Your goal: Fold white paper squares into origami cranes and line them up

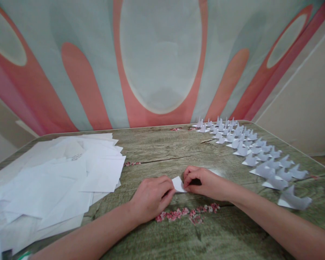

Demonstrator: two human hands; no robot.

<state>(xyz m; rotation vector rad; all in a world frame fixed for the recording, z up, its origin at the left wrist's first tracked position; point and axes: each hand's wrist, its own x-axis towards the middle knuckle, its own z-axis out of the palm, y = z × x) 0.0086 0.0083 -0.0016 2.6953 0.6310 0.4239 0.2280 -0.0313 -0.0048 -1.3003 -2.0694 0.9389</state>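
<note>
Head view: small white paper mid-surface, held btwn both hands, well in from L & R edges.
L hand: left hand low on surface, thumb & forefinger pinching paper's L end; other fingers curled.
R hand: right hand pinching paper's R corner, thumb to fingertips, gap showing behind.
Crease: prob. shaping a small fold; best to keep L end pinned, line up edges w/ R fingertips, then run a nail firmly along. Thin sheet, so a hard tug could skew or tear it. Layers hidden by fingers, can't tell count.
Table: wood-grain surface, far corners rounded, pink blossom print just nr side of hands.
Paper pile: loose white sheets, overlapping, untidy, spread along L edge.
Birds: folded paper birds in rough rows from far edge, nr far-R corner, down R edge.
Room: coral & grey-green patterned backdrop behind far edge; plain pale wall beyond R edge.
</note>
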